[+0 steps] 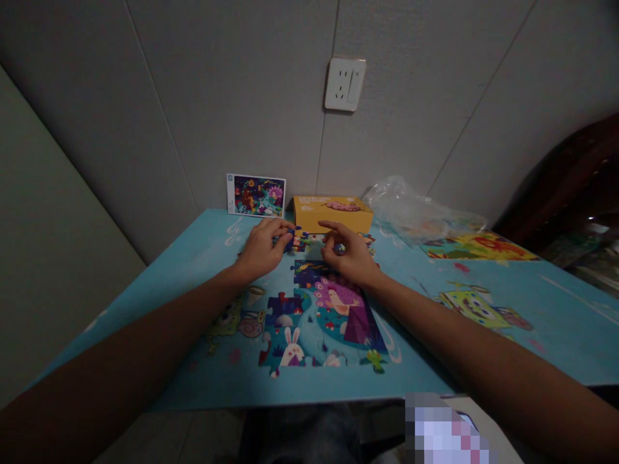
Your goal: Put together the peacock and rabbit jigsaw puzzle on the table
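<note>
Fingers [279, 236] of the left hand [261, 250] are pinched narrow on a dark blue piece [290, 241], held just above the far edge of the puzzle [324, 316]. The right hand [352, 259] rests close beside it. Its fingers [333, 240] are curled tight over the same spot, but the dim light does not show whether they grip anything. Both hands are at the far end of the puzzle, almost touching each other, with the loose pieces [309, 242] between and under them.

The puzzle lies flat in the middle of the blue worktop [556, 309]. A good part of it is joined: a block with a rabbit, a pink bird and a purple shape reaches from the near edge up to the hands. Its left side is ragged, with one dark piece sticking out and open notches below it. The top rows by the hands look unfilled.

By my reading the work is roughly half done. The lower and middle parts are locked together, while the far rows and the left border are not yet laid, and the small heap of loose pieces is there to fill them.

Just behind the heap stands a yellow box [333, 214], and a card [256, 194] with the finished picture leans on the wall to its left. A clear bag [416, 209] lies to the right of the box.
</note>
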`<move>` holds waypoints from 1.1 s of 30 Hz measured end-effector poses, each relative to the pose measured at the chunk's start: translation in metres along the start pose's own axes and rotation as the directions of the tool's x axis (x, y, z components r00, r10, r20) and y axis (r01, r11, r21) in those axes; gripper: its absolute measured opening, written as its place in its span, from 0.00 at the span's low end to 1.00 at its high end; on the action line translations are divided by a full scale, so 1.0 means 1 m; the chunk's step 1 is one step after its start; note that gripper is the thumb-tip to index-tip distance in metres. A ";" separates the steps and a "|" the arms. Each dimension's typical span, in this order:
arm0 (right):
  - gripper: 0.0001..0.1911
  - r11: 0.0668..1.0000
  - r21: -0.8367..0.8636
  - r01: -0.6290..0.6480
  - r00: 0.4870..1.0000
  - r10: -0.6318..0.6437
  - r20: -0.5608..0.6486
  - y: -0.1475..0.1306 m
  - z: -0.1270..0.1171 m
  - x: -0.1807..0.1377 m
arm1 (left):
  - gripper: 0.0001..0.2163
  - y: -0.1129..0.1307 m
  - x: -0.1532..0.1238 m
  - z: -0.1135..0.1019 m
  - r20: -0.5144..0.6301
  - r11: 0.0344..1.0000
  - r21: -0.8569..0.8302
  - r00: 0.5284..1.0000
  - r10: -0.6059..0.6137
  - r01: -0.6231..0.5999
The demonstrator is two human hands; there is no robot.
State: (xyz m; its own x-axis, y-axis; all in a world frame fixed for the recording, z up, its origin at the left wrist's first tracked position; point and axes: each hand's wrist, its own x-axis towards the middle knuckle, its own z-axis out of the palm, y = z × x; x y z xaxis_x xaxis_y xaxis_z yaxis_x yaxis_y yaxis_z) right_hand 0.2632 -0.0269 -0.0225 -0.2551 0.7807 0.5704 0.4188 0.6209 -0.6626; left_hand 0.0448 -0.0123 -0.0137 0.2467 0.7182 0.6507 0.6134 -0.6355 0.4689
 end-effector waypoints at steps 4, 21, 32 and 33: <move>0.30 0.995 -0.051 0.086 0.995 -0.083 0.053 -0.010 0.000 -0.001 | 0.07 -0.001 0.000 0.001 0.041 0.998 -0.056 0.999 -0.008 0.010; 0.17 0.969 -0.085 0.231 0.962 -0.215 0.168 -0.006 -0.005 -0.001 | 0.14 -0.004 0.000 0.001 0.105 0.913 -0.386 0.989 -0.100 0.133; 0.17 0.958 -0.031 0.283 0.932 -0.268 0.243 -0.010 -0.005 -0.001 | 0.11 0.003 0.000 -0.008 0.172 0.945 -0.301 0.982 -0.079 0.128; 0.17 0.951 -0.005 0.310 0.917 -0.297 0.264 -0.011 -0.005 -0.001 | 0.12 0.003 0.000 -0.011 0.216 0.945 -0.297 0.974 -0.071 0.135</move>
State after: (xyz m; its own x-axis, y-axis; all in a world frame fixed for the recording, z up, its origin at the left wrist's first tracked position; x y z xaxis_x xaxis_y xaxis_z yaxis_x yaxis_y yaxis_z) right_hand 0.2630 -0.0344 -0.0132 -0.5890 0.5500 0.5921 0.3239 0.8319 -0.4506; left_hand 0.0386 -0.0172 -0.0060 0.3592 0.8056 0.4712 0.3903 -0.5882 0.7083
